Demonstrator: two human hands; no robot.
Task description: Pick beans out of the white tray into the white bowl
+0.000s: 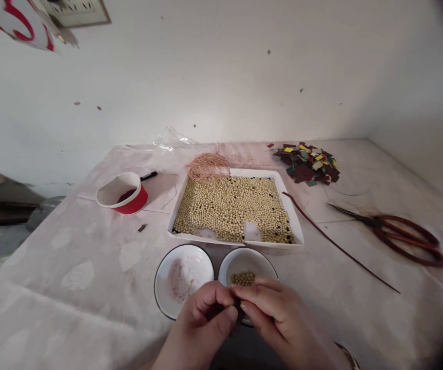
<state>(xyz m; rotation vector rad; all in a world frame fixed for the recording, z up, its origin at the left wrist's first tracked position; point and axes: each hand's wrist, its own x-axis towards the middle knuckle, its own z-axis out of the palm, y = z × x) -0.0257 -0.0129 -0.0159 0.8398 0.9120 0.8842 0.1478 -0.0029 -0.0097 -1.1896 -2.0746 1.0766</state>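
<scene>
My left hand (208, 321) and my right hand (278, 311) meet over the near edges of two bowls. Thumb and fingers of both are pinched together around something small and dark, mostly hidden by the fingertips. Under my right hand is a dark-rimmed white bowl (229, 261) with small round yellowish pieces (243, 278) in it. The similar bowl (201, 259) beside my left hand holds reddish-brown specks. Just beyond stands a white tray (298, 234), spread with many yellowish bead-like pieces (229, 205) and a few black ones.
A bundle of thin copper-pink strands (208, 167) lies on the tray's back-left corner. Left are a red-and-white cup (132, 200) and a black pen (149, 176). To the right lie a dark thin strip (336, 246), scissors (383, 223) and a pile of coloured scraps (308, 164).
</scene>
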